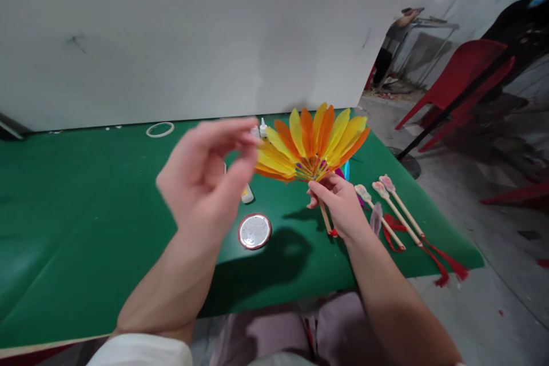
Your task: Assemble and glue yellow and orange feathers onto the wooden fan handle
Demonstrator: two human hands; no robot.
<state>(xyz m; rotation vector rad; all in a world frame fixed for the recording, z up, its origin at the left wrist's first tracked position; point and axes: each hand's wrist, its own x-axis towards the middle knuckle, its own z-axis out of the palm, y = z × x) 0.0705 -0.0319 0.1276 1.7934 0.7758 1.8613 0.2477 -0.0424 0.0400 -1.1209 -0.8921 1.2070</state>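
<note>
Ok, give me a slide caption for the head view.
Right hand holding a fan of yellow and orange feathers over a green table, blurred left hand raised beside it.

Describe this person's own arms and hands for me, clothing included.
The left grip is an ungloved human hand, somewhat blurred. A loose white sleeve covers the lower part of the left forearm in view. The right grip is ungloved too, and the right forearm is bare almost to the picture's lower edge.
</note>
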